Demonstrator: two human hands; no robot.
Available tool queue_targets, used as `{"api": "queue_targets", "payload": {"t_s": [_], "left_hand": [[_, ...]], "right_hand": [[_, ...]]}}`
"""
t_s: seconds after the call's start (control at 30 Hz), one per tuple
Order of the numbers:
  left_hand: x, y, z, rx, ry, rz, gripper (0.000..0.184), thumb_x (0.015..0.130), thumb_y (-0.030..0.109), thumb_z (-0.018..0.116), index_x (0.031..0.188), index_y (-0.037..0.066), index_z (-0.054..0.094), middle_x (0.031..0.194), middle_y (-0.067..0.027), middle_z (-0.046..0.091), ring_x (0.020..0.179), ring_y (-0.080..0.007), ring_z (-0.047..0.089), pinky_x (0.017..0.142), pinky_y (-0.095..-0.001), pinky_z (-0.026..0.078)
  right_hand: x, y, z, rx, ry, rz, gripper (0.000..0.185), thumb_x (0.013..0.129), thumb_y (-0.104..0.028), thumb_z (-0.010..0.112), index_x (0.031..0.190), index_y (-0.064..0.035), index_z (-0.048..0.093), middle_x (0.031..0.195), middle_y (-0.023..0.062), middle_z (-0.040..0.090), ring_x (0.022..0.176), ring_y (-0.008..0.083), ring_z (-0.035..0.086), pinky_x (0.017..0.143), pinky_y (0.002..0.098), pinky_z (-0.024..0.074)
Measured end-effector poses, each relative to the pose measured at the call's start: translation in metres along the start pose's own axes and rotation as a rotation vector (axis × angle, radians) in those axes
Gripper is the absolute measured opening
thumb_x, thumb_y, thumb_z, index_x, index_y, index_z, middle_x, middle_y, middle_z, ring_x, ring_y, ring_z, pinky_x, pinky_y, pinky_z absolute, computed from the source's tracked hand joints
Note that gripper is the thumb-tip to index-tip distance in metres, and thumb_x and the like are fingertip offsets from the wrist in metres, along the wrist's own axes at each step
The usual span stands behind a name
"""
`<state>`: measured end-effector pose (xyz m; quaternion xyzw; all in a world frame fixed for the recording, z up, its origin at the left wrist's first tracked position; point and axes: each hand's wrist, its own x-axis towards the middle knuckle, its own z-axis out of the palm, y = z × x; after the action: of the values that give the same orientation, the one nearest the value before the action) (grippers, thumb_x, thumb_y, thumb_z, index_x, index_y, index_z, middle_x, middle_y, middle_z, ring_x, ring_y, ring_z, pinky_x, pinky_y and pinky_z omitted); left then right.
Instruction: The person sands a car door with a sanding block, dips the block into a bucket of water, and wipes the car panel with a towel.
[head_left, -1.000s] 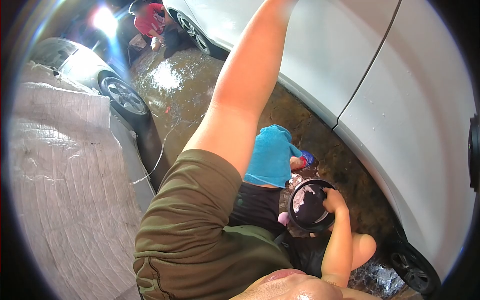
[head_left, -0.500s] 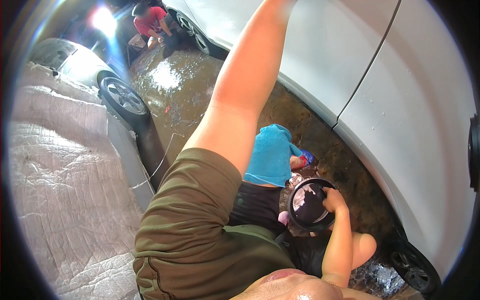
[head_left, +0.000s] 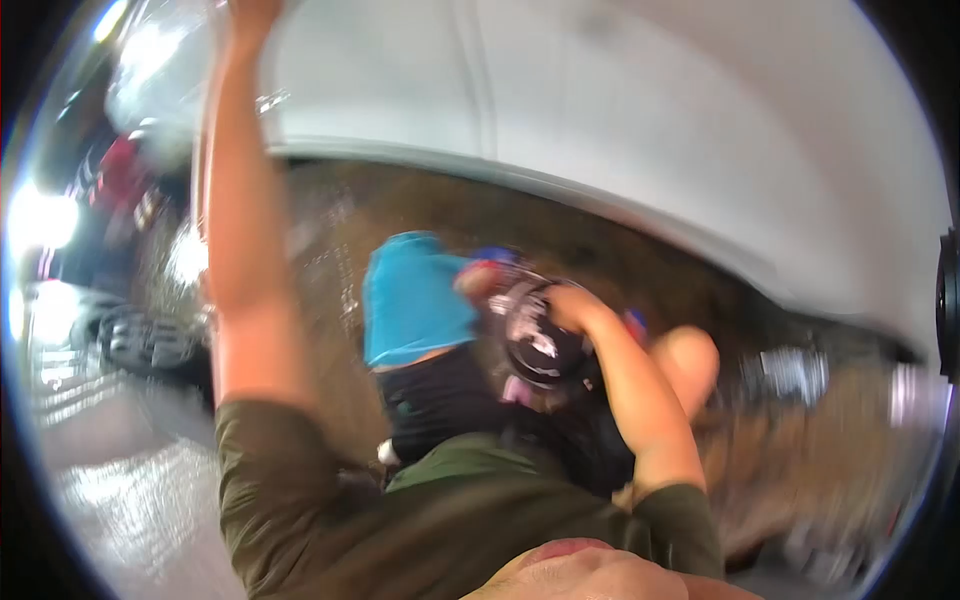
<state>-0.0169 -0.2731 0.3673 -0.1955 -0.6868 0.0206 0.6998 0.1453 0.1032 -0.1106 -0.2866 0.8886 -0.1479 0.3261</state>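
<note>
My left arm stretches up along the pale car body (head_left: 620,90). My left hand (head_left: 250,12) is at the top edge, blurred and partly cut off, so its fingers do not show clearly. Low between my legs is a round black bucket (head_left: 540,372), with whitish patches visible inside that may be foam or reflections. My right hand (head_left: 568,306) is closed on the bucket's rim, though motion smears the fingers. A blue towel (head_left: 415,300) lies over my left knee.
Wet brown ground (head_left: 320,230) runs beneath the car's lower edge. A blurred person in red (head_left: 122,175) is at the far left, near bright lights. A wheel (head_left: 150,340) and a silvery sheet (head_left: 140,510) are on the left.
My view has swung to the right, so the car's side now spans the top. My left arm appears farther left. My right hand stays at the bucket.
</note>
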Motion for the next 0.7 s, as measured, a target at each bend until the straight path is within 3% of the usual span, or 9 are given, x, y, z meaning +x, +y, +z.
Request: {"api": "queue_targets", "payload": {"t_s": [0.07, 0.13, 0.23, 0.27, 0.3, 0.37, 0.47, 0.6, 0.7], "left_hand": [[-0.013, 0.046, -0.027, -0.185, -0.008, -0.136, 0.031, 0.098, 0.019, 0.07, 0.12, 0.0, 0.063, 0.12, -0.0153, 0.066, 0.11, -0.0304, 0.062, 0.096, -0.0406, 0.049], [-0.029, 0.101, -0.058, -0.322, -0.093, -0.14, 0.042, 0.097, 0.016, 0.075, 0.134, 0.0, 0.062, 0.133, -0.0137, 0.065, 0.123, -0.0288, 0.062, 0.106, -0.0384, 0.049], [-0.032, 0.214, -0.094, -0.52, -0.501, 0.278, 0.062, 0.074, 0.004, 0.084, 0.133, 0.009, 0.067, 0.122, -0.0173, 0.07, 0.114, -0.0351, 0.066, 0.102, -0.0468, 0.053], [-0.022, 0.239, -0.094, -0.781, -0.656, 0.598, 0.062, 0.075, 0.011, 0.086, 0.134, 0.011, 0.065, 0.12, -0.0159, 0.07, 0.109, -0.0342, 0.069, 0.097, -0.0474, 0.056], [-0.025, 0.265, -0.108, -0.789, -0.597, 0.603, 0.056, 0.075, 0.018, 0.088, 0.128, 0.015, 0.07, 0.11, -0.015, 0.072, 0.095, -0.0318, 0.071, 0.089, -0.0475, 0.059], [-0.02, 0.278, -0.115, -0.961, -0.483, 0.491, 0.046, 0.08, 0.027, 0.084, 0.122, 0.011, 0.073, 0.099, -0.0106, 0.073, 0.077, -0.0273, 0.07, 0.073, -0.0412, 0.059], [-0.042, 0.25, -0.131, -0.913, -0.591, 0.267, 0.047, 0.083, 0.027, 0.082, 0.124, 0.008, 0.071, 0.095, -0.0059, 0.072, 0.076, -0.0249, 0.069, 0.069, -0.0364, 0.057], [-0.111, 0.197, -0.168, -0.784, -1.119, 0.006, 0.043, 0.096, 0.04, 0.068, 0.124, 0.007, 0.065, 0.109, -0.0137, 0.069, 0.104, -0.0346, 0.068, 0.09, -0.0474, 0.054], [-0.194, 0.175, -0.217, -0.708, -1.14, -0.156, 0.045, 0.094, 0.037, 0.068, 0.13, 0.009, 0.064, 0.143, -0.0198, 0.053, 0.137, -0.0413, 0.049, 0.116, -0.0583, 0.036]], "right_hand": [[0.008, 0.011, 0.027, -0.013, 0.195, -0.036, 0.023, 0.08, -0.02, 0.076, 0.094, -0.002, 0.079, 0.098, 0.0248, 0.076, 0.094, 0.0399, 0.075, 0.077, 0.0518, 0.0577], [-0.015, -0.009, 0.006, 0.022, 0.151, 0.019, 0.022, 0.074, -0.013, 0.075, 0.092, -0.0023, 0.08, 0.097, 0.0229, 0.077, 0.094, 0.0383, 0.076, 0.077, 0.0516, 0.0584], [-0.037, -0.02, -0.015, -0.051, 0.085, 0.061, 0.023, 0.072, -0.011, 0.073, 0.091, -0.0013, 0.08, 0.097, 0.0213, 0.077, 0.092, 0.039, 0.076, 0.076, 0.0489, 0.0596], [-0.037, -0.01, -0.016, -0.012, 0.134, 0.083, 0.022, 0.072, -0.011, 0.073, 0.091, -0.0006, 0.08, 0.097, 0.0217, 0.077, 0.093, 0.0393, 0.075, 0.077, 0.0487, 0.0596], [-0.034, -0.002, -0.005, 0.005, 0.169, 0.067, 0.022, 0.073, -0.011, 0.073, 0.091, 0.0, 0.08, 0.098, 0.0222, 0.077, 0.094, 0.0397, 0.075, 0.077, 0.0485, 0.0596], [-0.017, 0.005, 0.015, 0.074, 0.16, 0.075, 0.025, 0.077, -0.012, 0.073, 0.099, -0.0009, 0.079, 0.105, 0.0244, 0.075, 0.1, 0.0402, 0.074, 0.082, 0.0488, 0.0586], [-0.03, 0.005, 0.011, 0.1, 0.131, 0.052, 0.033, 0.088, -0.013, 0.065, 0.117, 0.0001, 0.075, 0.124, 0.0261, 0.07, 0.116, 0.0402, 0.069, 0.098, 0.0497, 0.0544], [-0.065, -0.029, -0.027, 0.125, 0.109, 0.063, 0.046, 0.077, -0.005, 0.063, 0.122, -0.0035, 0.072, 0.116, 0.0285, 0.071, 0.113, 0.0447, 0.068, 0.1, 0.0504, 0.0525], [-0.053, -0.024, -0.015, 0.127, 0.076, 0.045, 0.046, 0.078, -0.004, 0.063, 0.123, -0.0049, 0.073, 0.116, 0.0293, 0.07, 0.115, 0.0445, 0.067, 0.101, 0.0481, 0.0531]]}}
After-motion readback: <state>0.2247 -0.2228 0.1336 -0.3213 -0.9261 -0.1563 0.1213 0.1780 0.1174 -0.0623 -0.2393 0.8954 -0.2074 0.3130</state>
